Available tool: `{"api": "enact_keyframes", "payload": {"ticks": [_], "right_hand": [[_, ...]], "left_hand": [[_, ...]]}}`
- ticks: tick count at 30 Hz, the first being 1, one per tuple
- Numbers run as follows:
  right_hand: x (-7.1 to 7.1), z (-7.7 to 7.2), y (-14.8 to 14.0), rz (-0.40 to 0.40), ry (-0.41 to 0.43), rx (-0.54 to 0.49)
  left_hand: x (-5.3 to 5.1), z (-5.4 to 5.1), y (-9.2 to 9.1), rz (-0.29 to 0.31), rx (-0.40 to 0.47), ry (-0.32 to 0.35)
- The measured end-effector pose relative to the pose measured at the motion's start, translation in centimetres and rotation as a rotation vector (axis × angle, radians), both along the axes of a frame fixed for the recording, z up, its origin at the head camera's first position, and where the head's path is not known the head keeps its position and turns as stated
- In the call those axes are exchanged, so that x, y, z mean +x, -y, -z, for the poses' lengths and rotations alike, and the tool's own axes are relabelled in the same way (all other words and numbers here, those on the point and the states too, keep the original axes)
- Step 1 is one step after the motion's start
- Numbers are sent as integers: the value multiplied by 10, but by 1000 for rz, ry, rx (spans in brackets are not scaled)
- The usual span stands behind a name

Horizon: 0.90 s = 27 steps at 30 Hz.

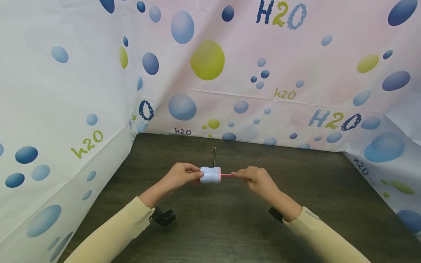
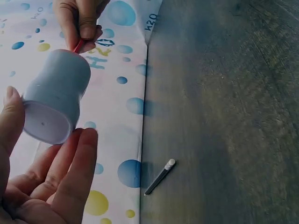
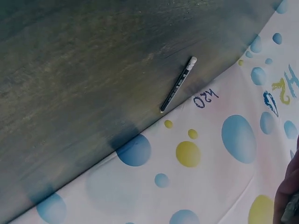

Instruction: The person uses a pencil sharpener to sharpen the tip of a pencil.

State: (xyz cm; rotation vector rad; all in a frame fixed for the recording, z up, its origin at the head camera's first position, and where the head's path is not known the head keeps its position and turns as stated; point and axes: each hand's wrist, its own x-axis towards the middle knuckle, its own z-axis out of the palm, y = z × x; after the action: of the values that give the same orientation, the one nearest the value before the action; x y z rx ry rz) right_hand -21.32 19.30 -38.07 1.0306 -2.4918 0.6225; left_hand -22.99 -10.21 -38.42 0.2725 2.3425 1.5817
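Note:
My left hand (image 1: pixel 183 174) grips a small pale blue waisted cylinder (image 1: pixel 209 175) with a pink end, thumb on one side and fingertips on the other. In the left wrist view the cylinder (image 2: pixel 60 77) is tilted and shows its flat closed base. A thin red stick (image 1: pixel 226 175), pencil-like, runs into the pink end. My right hand (image 1: pixel 258 179) pinches the stick's outer part between thumb and fingers. Only a dim edge of the right hand (image 3: pixel 286 189) shows in the right wrist view. What lies inside the cylinder is hidden.
A dark pencil (image 1: pixel 215 157) with a white end lies on the dark wooden table (image 1: pixel 210 226), beyond the cylinder. White sheeting (image 1: pixel 250 84) with blue and green dots and H2O lettering stands behind and at both sides of the table.

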Motion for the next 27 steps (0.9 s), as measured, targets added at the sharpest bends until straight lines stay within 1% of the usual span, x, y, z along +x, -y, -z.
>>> {"api": "enact_keyframes", "payload": {"ticks": [3, 5, 7, 9, 11, 13, 15, 17, 18, 20, 22, 23, 24, 25, 26, 27], "right_hand": [[0, -3, 5, 7, 9, 39], [-1, -4, 7, 9, 28, 44], [-2, -4, 7, 5, 60, 34], [-2, -5, 8, 0, 124, 16], [-4, -6, 7, -4, 233, -9], [-5, -7, 7, -5, 375, -36], [-7, -7, 5, -3, 526, -57], [-10, -6, 3, -12, 664, -73], [-11, -6, 1, -22, 740, -92], [-16, -4, -1, -41, 919, -147], [-20, -2, -3, -62, 1092, -213], [-22, -1, -4, -69, 1163, -249], [-23, 0, -5, -68, 1215, -281], [-24, 0, -5, -63, 1237, -300], [-24, 1, -5, -65, 1229, -311], [-24, 2, -5, -67, 1204, -319]], "left_hand": [[1, 2, 2, -19, -18, -43], [2, 4, 4, -8, -24, -88], [3, 6, 5, 10, -19, -136], [4, 7, 6, 14, -1, -165], [4, 8, 7, 14, 11, -179], [5, 8, 6, 7, 3, -193], [6, 9, 6, 10, -21, -211], [8, 11, 5, 26, -58, -250], [9, 12, 5, 39, -84, -288], [12, 13, 6, 59, -132, -378], [14, 12, 6, 70, -165, -471], [15, 12, 5, 70, -174, -508], [15, 10, 5, 73, -183, -542], [16, 9, 5, 70, -188, -557], [15, 8, 4, 70, -184, -560], [14, 7, 4, 69, -177, -553]]}}
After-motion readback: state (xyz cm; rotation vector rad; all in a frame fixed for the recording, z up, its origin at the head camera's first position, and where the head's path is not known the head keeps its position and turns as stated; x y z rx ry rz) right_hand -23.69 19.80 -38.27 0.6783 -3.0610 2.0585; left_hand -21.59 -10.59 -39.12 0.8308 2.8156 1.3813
